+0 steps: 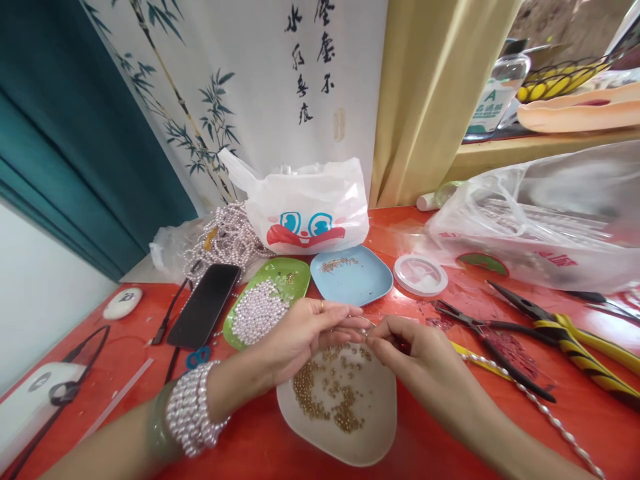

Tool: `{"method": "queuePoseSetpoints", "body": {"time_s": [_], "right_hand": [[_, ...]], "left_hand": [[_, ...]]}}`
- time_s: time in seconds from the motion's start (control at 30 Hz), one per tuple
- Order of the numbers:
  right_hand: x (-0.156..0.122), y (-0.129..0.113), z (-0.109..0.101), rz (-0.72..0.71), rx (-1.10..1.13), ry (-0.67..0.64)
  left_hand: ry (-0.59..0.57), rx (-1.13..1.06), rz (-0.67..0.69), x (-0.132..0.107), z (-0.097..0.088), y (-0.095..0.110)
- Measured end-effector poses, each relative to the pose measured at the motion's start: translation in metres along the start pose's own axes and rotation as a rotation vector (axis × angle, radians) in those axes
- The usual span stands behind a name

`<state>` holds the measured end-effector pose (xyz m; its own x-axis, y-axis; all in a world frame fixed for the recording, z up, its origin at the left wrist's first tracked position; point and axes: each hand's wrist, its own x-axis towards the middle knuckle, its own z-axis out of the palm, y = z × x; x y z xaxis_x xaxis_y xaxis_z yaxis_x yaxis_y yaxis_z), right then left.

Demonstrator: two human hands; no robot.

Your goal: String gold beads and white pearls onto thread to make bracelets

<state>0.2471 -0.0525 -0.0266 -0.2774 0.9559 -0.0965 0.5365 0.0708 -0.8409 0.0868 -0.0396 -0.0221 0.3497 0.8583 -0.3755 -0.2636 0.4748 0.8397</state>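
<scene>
My left hand (305,333) and my right hand (410,350) meet fingertip to fingertip above a beige plate (370,440) scattered with small gold beads (325,393). Both hands are pinched shut on something tiny that I cannot make out. A pearl bracelet (193,413) and a green bangle wrap my left wrist. A beaded strand (530,400) trails away on the table to the right of my right hand.
A green plate of pearls (260,307), a blue plate (360,280), a black phone (205,303), a white lid (420,275), a clown-face bag (305,210) and pearl strings (225,237) lie behind. Black pliers (490,347) and yellow-handled pliers (570,340) lie right, before a clear bag (550,220).
</scene>
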Motion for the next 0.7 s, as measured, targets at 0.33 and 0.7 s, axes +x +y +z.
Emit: {"method": "queuePoseSetpoints", "body": {"time_s": [0.33, 0.7], "right_hand": [[0.0006, 0.0005, 0.0023, -0.003, -0.005, 0.02], [0.0008, -0.0002, 0.0039, -0.029, -0.019, 0.05]], "left_hand": [[-0.035, 0.024, 0.009, -0.0006, -0.0013, -0.0012], [-0.031, 0.034, 0.014, -0.0005, -0.002, -0.0016]]}}
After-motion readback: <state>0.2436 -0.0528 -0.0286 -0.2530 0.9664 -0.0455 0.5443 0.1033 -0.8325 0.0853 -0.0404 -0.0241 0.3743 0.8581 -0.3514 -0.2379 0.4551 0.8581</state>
